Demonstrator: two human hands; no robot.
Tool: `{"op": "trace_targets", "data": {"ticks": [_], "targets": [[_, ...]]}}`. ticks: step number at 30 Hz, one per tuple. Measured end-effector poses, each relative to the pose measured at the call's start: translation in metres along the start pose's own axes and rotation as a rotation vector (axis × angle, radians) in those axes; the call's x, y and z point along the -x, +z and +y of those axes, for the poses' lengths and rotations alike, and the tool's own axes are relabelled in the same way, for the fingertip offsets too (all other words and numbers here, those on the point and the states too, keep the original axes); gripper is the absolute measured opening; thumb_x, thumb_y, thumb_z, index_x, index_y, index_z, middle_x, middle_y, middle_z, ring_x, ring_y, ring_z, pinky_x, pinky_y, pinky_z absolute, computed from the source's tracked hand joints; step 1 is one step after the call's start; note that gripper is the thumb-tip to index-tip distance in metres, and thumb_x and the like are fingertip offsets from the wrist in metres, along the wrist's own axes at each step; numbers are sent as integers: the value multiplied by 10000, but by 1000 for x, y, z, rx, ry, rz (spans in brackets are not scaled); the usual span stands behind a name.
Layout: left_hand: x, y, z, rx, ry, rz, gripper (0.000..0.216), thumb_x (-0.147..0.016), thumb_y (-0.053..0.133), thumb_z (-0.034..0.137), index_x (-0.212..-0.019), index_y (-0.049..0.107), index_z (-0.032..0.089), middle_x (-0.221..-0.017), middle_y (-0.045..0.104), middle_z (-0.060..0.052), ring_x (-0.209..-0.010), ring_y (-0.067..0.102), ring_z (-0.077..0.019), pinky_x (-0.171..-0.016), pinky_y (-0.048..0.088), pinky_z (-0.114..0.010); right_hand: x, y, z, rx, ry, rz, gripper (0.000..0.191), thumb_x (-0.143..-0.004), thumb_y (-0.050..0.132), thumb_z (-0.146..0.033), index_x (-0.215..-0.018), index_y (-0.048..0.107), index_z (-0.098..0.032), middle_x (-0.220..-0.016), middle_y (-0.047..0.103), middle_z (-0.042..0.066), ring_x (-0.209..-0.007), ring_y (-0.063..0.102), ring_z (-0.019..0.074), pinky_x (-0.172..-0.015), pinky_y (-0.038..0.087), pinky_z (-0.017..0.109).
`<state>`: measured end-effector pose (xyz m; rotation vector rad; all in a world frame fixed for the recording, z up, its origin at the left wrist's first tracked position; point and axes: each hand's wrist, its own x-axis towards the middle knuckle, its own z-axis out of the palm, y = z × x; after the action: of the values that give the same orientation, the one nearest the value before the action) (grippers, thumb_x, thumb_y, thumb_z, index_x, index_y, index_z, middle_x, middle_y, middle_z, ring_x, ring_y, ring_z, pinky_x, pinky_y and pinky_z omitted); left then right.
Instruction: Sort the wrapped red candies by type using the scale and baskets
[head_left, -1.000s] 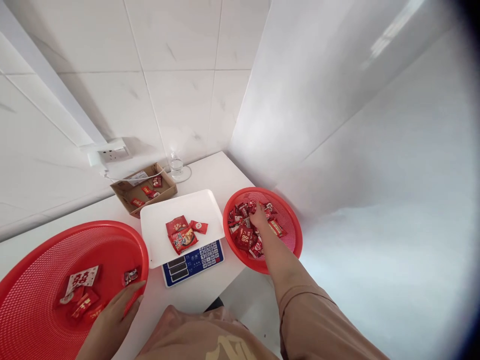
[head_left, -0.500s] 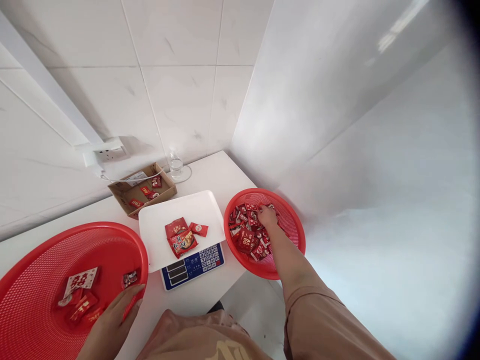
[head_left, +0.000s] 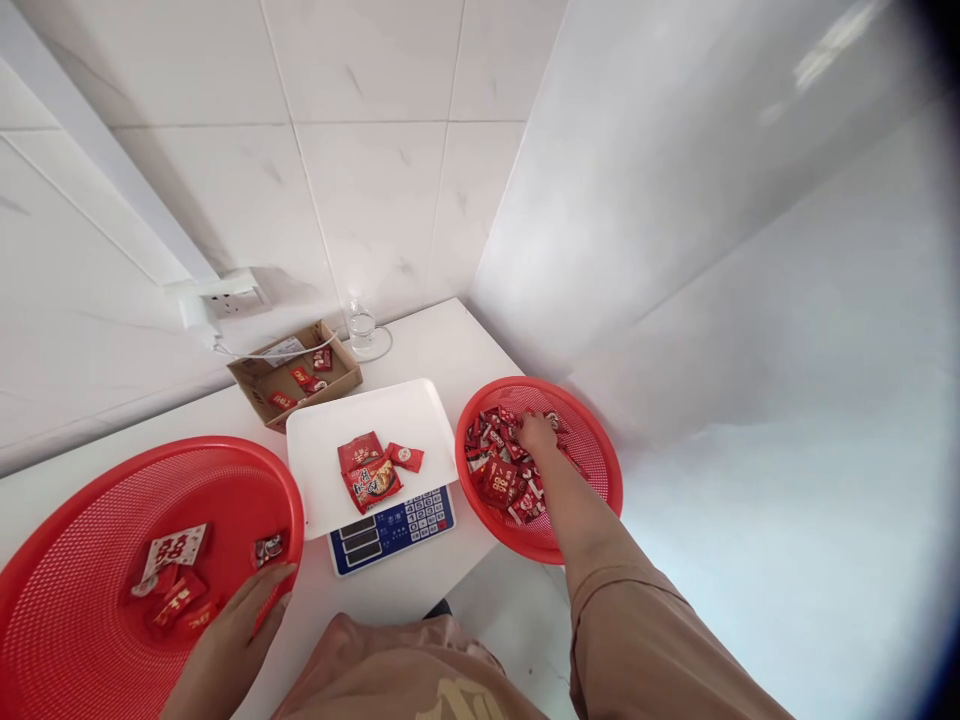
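My left hand [head_left: 241,625] grips the near right rim of a large red plastic basket [head_left: 82,520], its thumb and fingers on either side of the rim. Inside lie a few red packets [head_left: 178,598], a white-and-red one [head_left: 175,550] and a dark one [head_left: 270,548]. My right hand [head_left: 538,434] reaches into a smaller red basket [head_left: 596,470] among many small red snack packets [head_left: 499,480]. Its fingers are curled down there, their tips hidden. Between the baskets, three red packets [head_left: 373,482] lie on the white tray [head_left: 319,440] of a blue digital scale [head_left: 394,530].
Behind the scale stands an open cardboard box [head_left: 259,405] holding several red packets. Beside it are a clear bottle [head_left: 361,330] and a white cable. A wall socket [head_left: 238,300] sits above. The white table [head_left: 442,340] meets a tiled wall and a pale side panel.
The view has shifted slightly, moving the table things a little to the right in the picture. Both hands stay at their baskets, and the packets on the tray lie as before.
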<state>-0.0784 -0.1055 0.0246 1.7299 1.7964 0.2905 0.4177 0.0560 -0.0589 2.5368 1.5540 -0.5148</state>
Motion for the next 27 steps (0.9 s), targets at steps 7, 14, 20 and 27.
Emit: {"op": "trace_targets", "data": {"ticks": [7,14,20,27], "targets": [[1,0,1,-8,18,4,324,-809,479,358,-1046,669,246,-1151,677,-69,-1080,625,-261,-913,528,-374,19,3,-12,-87,-56,70,352,-859,490,-291,-1174,614,-195,-1275,517,150,-1161,468,284,-945,376,376],[7,-2,7,1,63,53,349,-815,443,392,-1025,663,220,-1136,676,-89,-1085,615,-249,-918,512,-387,63,-4,-27,-329,-57,130,375,-911,377,-299,-1183,550,-108,-1147,627,145,-1055,569,242,-910,413,319],[18,7,33,246,60,68,375,-822,469,420,-1080,612,187,-1079,671,-112,-1007,625,-237,-900,497,-414,176,-1,-79,-853,-393,190,355,-887,428,-374,-1147,521,-152,-1130,621,139,-1003,597,226,-877,463,337],[26,31,76,656,14,-169,402,-740,592,392,-1079,564,176,-854,640,-45,-734,598,-165,-660,512,-307,292,38,-142,-753,-891,-196,168,-840,497,-249,-984,578,-217,-1094,592,98,-937,592,189,-806,488,333]]}}
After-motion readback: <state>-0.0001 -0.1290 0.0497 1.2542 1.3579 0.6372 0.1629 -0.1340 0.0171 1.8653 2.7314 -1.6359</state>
